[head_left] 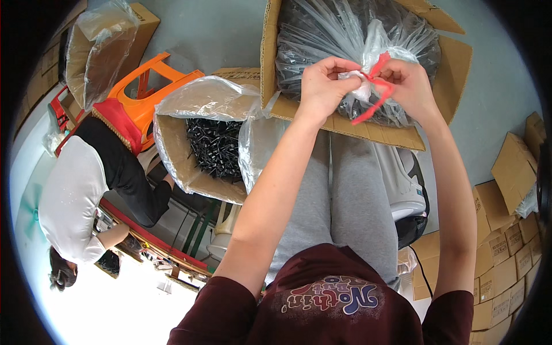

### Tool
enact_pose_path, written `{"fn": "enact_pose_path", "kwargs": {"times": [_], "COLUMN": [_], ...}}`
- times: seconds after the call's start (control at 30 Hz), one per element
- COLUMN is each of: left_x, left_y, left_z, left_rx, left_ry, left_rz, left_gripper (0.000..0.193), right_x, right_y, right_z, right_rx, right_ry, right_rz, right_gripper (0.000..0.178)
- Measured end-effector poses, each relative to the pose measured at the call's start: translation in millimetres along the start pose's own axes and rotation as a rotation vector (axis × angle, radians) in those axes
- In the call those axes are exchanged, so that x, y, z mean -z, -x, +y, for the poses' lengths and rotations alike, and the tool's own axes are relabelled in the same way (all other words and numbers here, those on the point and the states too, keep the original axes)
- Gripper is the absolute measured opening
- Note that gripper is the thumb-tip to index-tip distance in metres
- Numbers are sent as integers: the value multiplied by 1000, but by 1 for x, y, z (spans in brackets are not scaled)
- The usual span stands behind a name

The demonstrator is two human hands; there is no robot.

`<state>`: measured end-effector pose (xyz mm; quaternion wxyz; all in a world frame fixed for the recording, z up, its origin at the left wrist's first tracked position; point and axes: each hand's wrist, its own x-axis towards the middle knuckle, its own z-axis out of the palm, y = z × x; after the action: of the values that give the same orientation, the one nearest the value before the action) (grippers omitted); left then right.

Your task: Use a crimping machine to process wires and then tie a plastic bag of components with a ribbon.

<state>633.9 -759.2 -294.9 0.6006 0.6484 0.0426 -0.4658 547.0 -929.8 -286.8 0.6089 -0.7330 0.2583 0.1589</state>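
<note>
In front of me a large clear plastic bag (322, 43) full of dark contents sits in an open cardboard box (454, 75). Its gathered neck is bunched up, and a red tie strip (376, 106) loops round it with loose ends sticking out. My left hand (328, 86) pinches the strip and the gathered plastic from the left. On the other side my right hand (405, 83) has its fingers closed on the red strip beside the neck. What exactly lies between the fingertips is partly hidden.
Left of my legs stands a lined box (172, 144) of small black parts. Beyond it are an orange plastic stool (135, 106) and a seated person (75, 190) at a bench. A white stool (402, 190) is by my right leg; stacked cartons (500, 276) fill the lower right.
</note>
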Motion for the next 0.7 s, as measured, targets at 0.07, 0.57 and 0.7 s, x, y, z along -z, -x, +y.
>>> {"fn": "enact_pose_path", "kwargs": {"times": [0.07,0.57,0.7], "left_x": [2,-1,-1], "left_y": [2,3,-1], "left_z": [1,-3,-5], "left_rx": [23,8,-32], "left_ry": [44,-37,-116], "left_rz": [-12,11,47], "left_gripper": [23,19,17], "right_x": [-7,-4,-10], "right_y": [6,4,4], "right_z": [-7,6,-12], "right_rx": [141,-30,-109], "right_ry": [37,-162,-302], "right_rz": [62,35,13], "right_gripper": [11,10,6]}}
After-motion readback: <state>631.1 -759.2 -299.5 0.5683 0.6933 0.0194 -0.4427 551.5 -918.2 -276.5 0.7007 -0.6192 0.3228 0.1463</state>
